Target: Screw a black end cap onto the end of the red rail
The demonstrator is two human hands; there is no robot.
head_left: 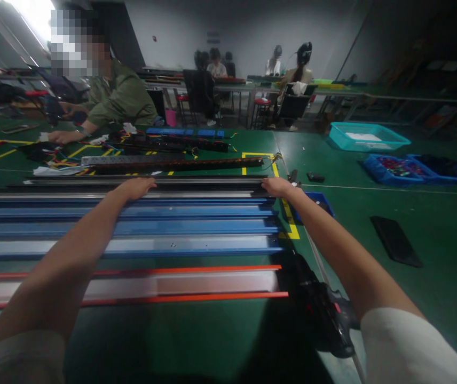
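Observation:
My left hand (135,188) is closed over a long black-edged metal profile (208,194) in the far part of a row of parallel profiles. At the right end of the same profile, my right hand (276,186) has its fingers closed on the edge. Just beyond lies another dark-edged profile (212,181). Nearer to me are several blue-edged profiles (196,226), and nearest is an orange-edged profile (220,282). The fingertips of both hands are partly hidden and a little blurred.
A black power drill (324,312) lies under my right forearm. A black phone-like slab (395,241), blue trays of small parts (396,169) and a turquoise basket (368,136) are to the right. Across the green table, a co-worker in a green sleeve (126,96) reaches among wired strips (172,143).

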